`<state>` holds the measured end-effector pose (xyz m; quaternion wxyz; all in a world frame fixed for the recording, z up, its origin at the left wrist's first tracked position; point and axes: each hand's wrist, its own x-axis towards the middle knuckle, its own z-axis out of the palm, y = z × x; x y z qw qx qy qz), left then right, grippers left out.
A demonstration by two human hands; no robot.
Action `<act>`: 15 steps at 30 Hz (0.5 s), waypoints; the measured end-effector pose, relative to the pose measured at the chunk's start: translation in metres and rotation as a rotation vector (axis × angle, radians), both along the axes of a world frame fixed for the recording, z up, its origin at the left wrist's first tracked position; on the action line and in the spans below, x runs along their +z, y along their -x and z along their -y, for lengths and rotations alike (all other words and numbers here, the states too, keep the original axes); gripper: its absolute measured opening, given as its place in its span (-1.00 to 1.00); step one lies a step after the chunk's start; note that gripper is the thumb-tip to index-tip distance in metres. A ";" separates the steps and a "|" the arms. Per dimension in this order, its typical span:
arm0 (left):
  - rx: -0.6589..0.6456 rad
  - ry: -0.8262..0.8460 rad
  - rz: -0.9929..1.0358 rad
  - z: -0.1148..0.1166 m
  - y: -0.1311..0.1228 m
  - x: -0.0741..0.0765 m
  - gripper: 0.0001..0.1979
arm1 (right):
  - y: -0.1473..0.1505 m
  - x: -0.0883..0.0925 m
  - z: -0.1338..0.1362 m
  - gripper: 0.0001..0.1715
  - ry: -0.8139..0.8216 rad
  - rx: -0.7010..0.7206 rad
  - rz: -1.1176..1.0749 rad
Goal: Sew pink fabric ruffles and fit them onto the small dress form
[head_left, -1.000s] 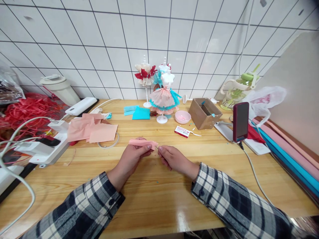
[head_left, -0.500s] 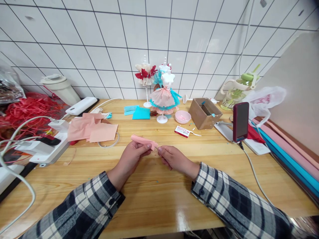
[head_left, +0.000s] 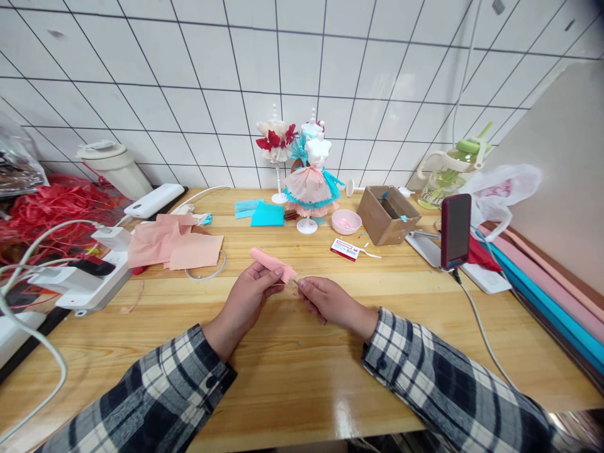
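Observation:
My left hand pinches a folded strip of pink crepe paper just above the wooden table. The strip slants up to the left from my fingertips. My right hand is closed in a pinch right beside the strip's right end, holding something thin that I cannot make out. Both sleeves are plaid.
Loose pink paper sheets lie at left beside a power strip with cables. Small dress mannequins, teal paper, a pink bowl, a small red-and-white box and a cardboard box stand behind. A phone stands at right.
The pink strip has tilted: its left end has risen and the strip has turned from nearly level to slanted. Both hands stay almost in place.

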<state>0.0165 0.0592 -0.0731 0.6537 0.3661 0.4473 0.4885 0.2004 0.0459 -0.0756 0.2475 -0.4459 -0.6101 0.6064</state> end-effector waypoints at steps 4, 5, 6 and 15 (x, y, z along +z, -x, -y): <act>-0.011 -0.020 -0.008 0.000 -0.001 0.000 -0.76 | 0.000 -0.001 0.000 -0.47 0.002 -0.001 0.006; -0.015 -0.025 -0.010 0.000 -0.001 0.000 -0.76 | 0.000 -0.001 0.000 -0.47 0.002 -0.002 0.006; -0.020 -0.029 -0.013 0.000 0.000 0.000 -0.76 | 0.000 0.000 0.000 -0.47 0.002 -0.001 0.005; -0.040 -0.053 -0.043 0.001 0.000 -0.001 -0.78 | 0.000 0.001 -0.001 -0.47 0.017 0.011 -0.018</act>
